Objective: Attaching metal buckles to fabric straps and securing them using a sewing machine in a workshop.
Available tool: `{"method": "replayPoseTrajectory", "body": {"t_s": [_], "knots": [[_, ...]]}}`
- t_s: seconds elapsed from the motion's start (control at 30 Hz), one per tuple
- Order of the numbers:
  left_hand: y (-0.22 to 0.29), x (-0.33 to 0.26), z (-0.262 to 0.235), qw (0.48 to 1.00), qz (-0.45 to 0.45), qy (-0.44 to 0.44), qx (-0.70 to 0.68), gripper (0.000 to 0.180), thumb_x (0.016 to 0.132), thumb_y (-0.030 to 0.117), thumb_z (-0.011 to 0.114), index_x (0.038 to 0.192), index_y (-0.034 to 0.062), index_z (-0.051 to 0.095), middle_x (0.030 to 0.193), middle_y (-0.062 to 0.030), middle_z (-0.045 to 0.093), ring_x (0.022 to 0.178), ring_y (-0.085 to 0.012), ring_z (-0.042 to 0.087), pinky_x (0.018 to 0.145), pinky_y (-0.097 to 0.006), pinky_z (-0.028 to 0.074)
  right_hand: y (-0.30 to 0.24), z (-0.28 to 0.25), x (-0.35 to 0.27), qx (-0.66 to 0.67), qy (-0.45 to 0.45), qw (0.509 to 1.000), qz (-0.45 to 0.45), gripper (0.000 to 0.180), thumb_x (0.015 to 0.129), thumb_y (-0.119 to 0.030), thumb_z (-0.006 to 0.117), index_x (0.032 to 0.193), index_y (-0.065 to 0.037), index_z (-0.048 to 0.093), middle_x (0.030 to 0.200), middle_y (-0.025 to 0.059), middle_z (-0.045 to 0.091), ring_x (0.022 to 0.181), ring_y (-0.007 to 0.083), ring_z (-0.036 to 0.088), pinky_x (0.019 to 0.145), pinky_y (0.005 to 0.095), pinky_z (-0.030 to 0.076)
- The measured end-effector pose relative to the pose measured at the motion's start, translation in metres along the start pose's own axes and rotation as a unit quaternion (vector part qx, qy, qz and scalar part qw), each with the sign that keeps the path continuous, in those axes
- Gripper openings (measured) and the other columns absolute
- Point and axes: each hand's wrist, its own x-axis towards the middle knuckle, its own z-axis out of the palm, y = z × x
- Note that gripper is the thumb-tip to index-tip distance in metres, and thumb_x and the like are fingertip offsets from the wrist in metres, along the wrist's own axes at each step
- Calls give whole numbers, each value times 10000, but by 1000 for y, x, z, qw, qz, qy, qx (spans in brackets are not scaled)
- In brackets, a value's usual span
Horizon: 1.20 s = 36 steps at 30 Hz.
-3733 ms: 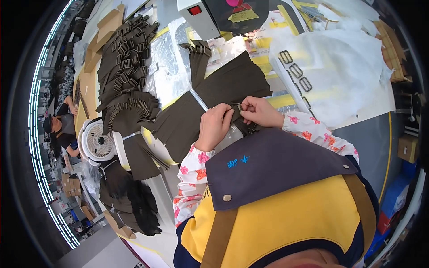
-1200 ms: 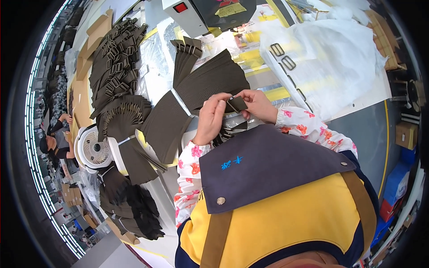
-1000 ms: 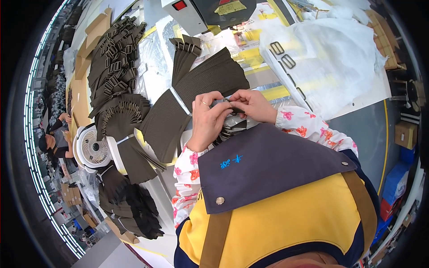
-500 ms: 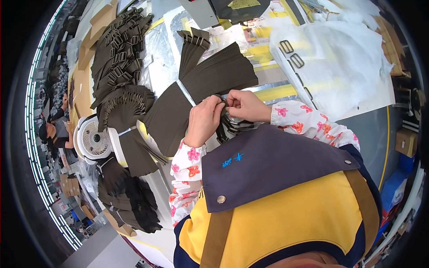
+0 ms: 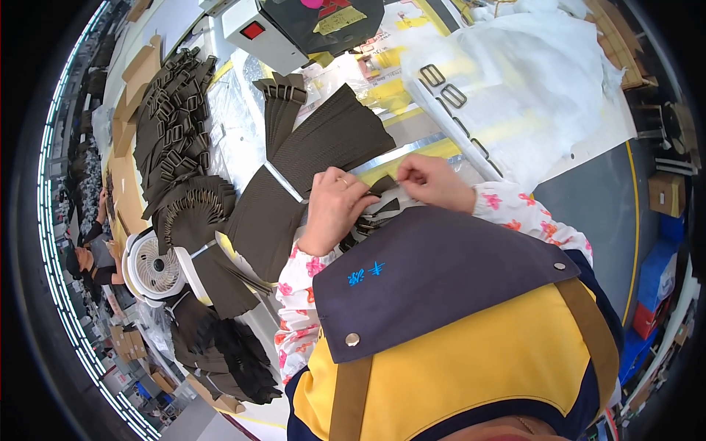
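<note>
At the far left a white fan stands at the bench edge, with heaps of dark straps above it. Next come fanned piles of dark strap pieces spread across the table. The left hand rests curled on a short dark strap, which lies just above the apron's edge. The right hand, close beside, pinches that strap's other end, so both hands grip it. Farther right lies white sheeting with metal buckles.
</note>
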Motion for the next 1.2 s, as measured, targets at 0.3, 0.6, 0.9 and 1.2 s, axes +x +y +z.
{"method": "replayPoseTrajectory", "body": {"t_s": [0.3,0.6,0.9,1.2], "knots": [[5,11,22,991,-7,119,68,220,728,112,628,936,44,599,885,-51,557,769,-214,524,648,-320,424,10,-112,-36,-481,160,861,40,128,742,-77,578,861,-46,543,803,96,577,681,261,587,590,336,463],[5,22,36,985,-35,100,137,349,697,82,624,1038,47,558,973,-67,507,853,-219,492,732,-337,374,9,-101,-36,-499,138,855,-18,174,719,-109,582,877,-62,525,792,96,562,681,276,575,589,373,455],[14,26,49,982,-74,125,123,409,676,92,635,1070,62,531,999,-82,498,924,-238,491,758,-346,356,5,-94,-27,-533,138,832,60,139,698,-76,543,832,-67,503,768,101,553,665,305,563,573,399,441],[10,31,48,983,-80,126,108,274,673,89,630,937,71,559,969,-68,515,854,-228,483,727,-345,354,-5,-120,-19,-365,288,883,-70,77,783,-37,545,860,-35,539,764,67,582,578,166,558,529,281,443]]}}
